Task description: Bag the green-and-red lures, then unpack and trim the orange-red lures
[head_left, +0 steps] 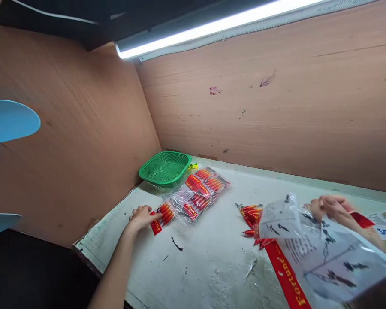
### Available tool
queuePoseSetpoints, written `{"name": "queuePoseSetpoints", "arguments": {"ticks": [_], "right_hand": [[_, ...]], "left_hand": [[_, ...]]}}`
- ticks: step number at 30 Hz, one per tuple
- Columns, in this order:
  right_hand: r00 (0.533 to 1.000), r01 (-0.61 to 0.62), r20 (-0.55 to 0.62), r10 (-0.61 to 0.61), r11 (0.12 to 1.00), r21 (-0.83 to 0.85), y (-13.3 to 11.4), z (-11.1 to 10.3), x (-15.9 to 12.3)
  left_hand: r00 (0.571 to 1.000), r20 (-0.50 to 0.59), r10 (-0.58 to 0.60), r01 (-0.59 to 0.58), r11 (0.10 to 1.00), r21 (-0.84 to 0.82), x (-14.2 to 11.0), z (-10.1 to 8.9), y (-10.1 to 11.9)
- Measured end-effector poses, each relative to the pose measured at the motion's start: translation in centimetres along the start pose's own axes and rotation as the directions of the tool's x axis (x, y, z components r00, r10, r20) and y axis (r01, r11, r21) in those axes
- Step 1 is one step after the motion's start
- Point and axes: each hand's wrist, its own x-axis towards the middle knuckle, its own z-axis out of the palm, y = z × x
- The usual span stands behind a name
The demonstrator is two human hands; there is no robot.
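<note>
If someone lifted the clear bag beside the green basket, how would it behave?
The clear bag would probably sag, being wrinkled and thin-looking. Its glossy shine hints at slipperiness. The red packs inside might shift if tilted.

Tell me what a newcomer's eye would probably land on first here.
Likely the bright light tube running across the top, then the green basket at the back left of the white table. The large printed bag at lower right also stands out, with the blurred right hand at its upper edge. Left of centre, the left hand touches a small red-labelled packet.
</note>
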Motion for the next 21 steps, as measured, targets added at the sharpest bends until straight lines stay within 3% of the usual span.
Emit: {"name": "queuePoseSetpoints", "arguments": {"ticks": [3,6,9,12,15,17,19,21], "right_hand": [[0.994,-0.104,-0.036,0.101,0.991,-0.089,0.6,-1.1,-1.0],[0.992,-0.122,-0.004,0.123,0.977,-0.174,1.8,-1.8,-1.7],[0.996,-0.042,0.065,0.057,0.978,-0.205,2.7,-1.7,-2.7],[0.974,0.128,0.217,-0.068,0.951,-0.281,2.5,-0.7,-3.9],[0.869,0.33,0.476,-0.135,0.875,-0.354,1.3,0.8,-5.0],[0.775,0.43,0.619,-0.129,0.825,-0.366,0.3,1.6,-5.3],[0.704,0.469,0.704,-0.092,0.805,-0.364,-0.3,2.0,-5.4],[0.674,0.435,0.738,-0.022,0.82,-0.373,-0.4,1.9,-5.3]], "left_hand": [[0.995,0.065,0.07,-0.063,0.992,-0.105,-2.3,-0.9,-1.3],[0.984,0.064,0.167,-0.145,0.953,-0.267,-5.5,-1.7,-1.7],[0.978,-0.046,0.203,-0.206,0.908,-0.365,-8.7,-3.0,-0.8],[0.958,-0.152,0.241,-0.284,0.858,-0.427,-11.3,-4.0,1.3],[0.93,-0.023,0.366,-0.32,0.779,-0.538,-13.1,-3.5,4.5],[0.878,0.091,0.47,-0.335,0.74,-0.583,-14.1,-2.6,6.8],[0.81,0.174,0.561,-0.365,0.713,-0.598,-14.8,-1.5,8.8],[0.743,0.237,0.626,-0.389,0.692,-0.608,-15.4,-0.5,10.4]]}}
